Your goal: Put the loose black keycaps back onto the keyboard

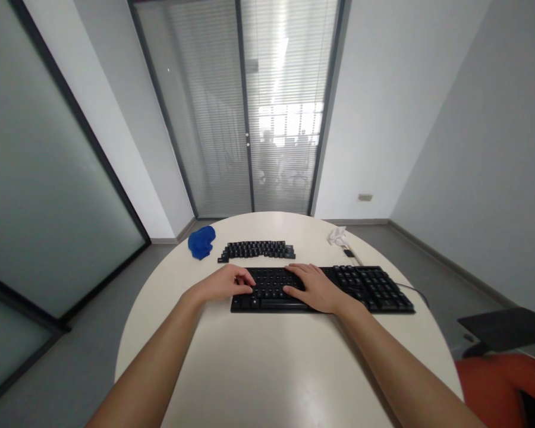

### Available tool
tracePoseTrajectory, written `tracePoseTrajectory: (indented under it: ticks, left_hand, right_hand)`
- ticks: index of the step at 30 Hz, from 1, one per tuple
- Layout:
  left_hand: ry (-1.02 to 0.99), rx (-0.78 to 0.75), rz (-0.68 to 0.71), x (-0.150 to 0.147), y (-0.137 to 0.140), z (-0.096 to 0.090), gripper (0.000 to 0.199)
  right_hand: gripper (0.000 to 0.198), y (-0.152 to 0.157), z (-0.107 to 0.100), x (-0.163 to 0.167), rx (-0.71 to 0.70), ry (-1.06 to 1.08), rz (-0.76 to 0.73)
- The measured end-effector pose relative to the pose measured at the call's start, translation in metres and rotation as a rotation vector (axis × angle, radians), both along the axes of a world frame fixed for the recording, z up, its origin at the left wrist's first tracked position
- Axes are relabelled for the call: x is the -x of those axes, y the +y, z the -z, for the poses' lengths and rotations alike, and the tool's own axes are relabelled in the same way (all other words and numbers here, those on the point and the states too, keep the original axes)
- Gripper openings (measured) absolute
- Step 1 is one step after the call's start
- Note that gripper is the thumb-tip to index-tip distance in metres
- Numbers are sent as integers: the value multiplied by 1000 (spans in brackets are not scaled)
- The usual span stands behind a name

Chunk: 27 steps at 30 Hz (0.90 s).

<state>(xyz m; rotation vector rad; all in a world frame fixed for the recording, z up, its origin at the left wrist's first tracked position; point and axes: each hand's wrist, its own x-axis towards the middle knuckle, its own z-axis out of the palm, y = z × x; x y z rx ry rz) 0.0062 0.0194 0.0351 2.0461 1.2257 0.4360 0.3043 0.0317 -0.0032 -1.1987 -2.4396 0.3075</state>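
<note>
A black keyboard (285, 304) lies across the table, its left and middle part bare of keycaps, with round key posts showing. Its right end still carries keycaps and the number pad (386, 288). My left hand (223, 284) is at the keyboard's left end, thumb and forefinger drawn close together over the bare posts; whether a small piece sits between them is hidden. Flat on the middle of the keyboard rests my right hand (314, 288), thumb spread from the fingers. Just behind the keyboard, loose black keycaps (258, 249) are laid out in rows on the table.
A crumpled blue cloth (200, 242) lies at the table's back left. White crumpled material (337, 236) and a small black piece (348, 253) are at the back right. The keyboard's cable (412, 288) runs off the right side of the round white table (249, 368). A red-orange chair (490, 386) stands right.
</note>
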Motion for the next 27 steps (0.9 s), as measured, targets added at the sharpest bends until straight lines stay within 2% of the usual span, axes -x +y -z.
tracePoseTrajectory:
  ticks: [12,22,27]
  left_hand:
    - [53,0,31,-1,0,5,24]
    - [233,-209,67,-10,-6,1,15]
    - [178,-156,74,-11,-7,-1,17]
  right_hand:
    - [61,2,2,-1,-19,-6,-12]
    - [61,2,3,-1,-13,-12,-3]
    - [61,2,3,-2,-16,-10,-9]
